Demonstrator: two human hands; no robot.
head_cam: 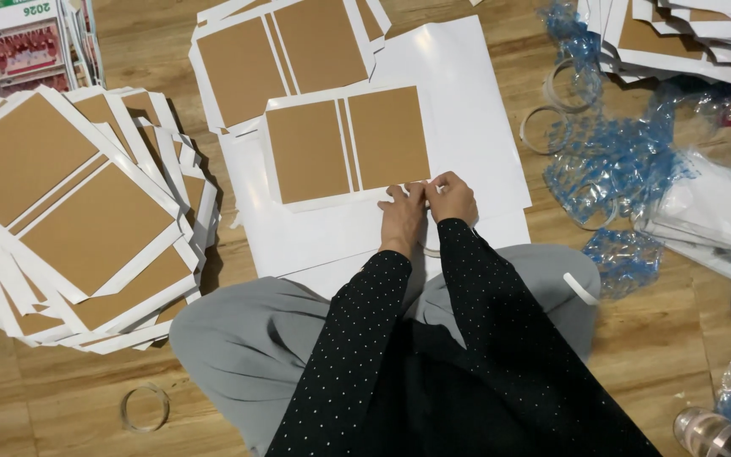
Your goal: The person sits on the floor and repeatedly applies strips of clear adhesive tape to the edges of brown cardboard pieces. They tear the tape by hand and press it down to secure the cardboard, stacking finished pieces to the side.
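A white sheet with two brown card panels (344, 144) lies on a stack of large white sheets (475, 127) on the wooden floor. My left hand (402, 217) and my right hand (453, 197) are side by side at the lower right edge of this sheet, fingers pinching its white border. Both arms wear black dotted sleeves. My knees in grey trousers (239, 338) are below the hands.
A big pile of similar brown-and-white covers (78, 220) is at left, another pile (285, 51) behind, more (678, 34) at top right. Crumpled blue plastic wrap (611, 161) and clear tape rings (567, 85) lie at right. A tape ring (144, 407) rests bottom left.
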